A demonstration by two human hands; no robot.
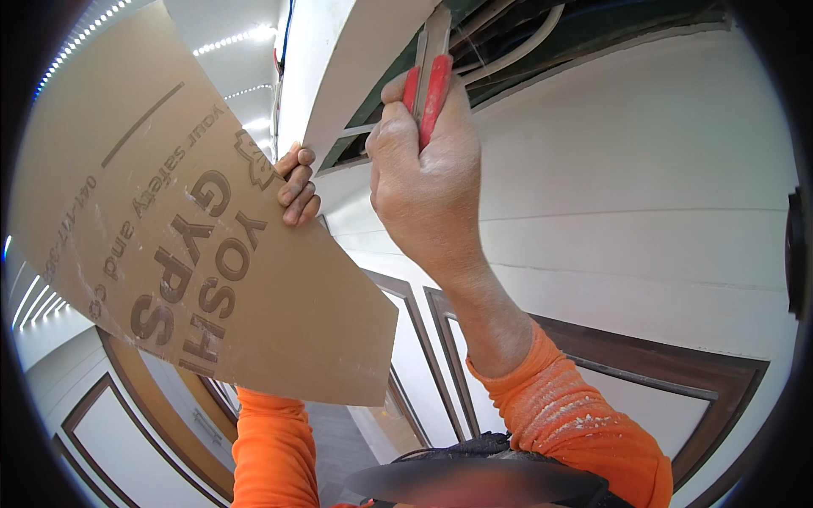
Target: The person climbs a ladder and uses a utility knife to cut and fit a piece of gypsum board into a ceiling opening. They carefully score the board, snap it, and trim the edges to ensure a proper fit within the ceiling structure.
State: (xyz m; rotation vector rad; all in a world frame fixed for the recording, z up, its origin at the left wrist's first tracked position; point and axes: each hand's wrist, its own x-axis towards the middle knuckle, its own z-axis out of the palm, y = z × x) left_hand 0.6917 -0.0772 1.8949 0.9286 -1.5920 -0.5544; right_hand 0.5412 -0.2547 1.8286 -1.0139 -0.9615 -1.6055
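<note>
A brown-faced gypsum board (339,330), printed with dark lettering and dusted white in places, slants across the left half of the head view. My left hand (299,188) grips its right edge, fingers curled over the printed face; the thumb does not show. My right hand (423,165), powdered with white dust, is raised and closed around a red-handled metal tool (436,97). Two red grips flank a grey metal middle, and its metal end points up at the ceiling opening (542,55). The tool's exact kind is unclear.
Pale conduits (525,51) run inside the dark ceiling opening. A white ceiling edge (347,76) borders it, and a white panelled surface (635,178) stretches to the right. Brown-framed doors (652,364) stand lower down. Strip lights (237,41) glow at upper left.
</note>
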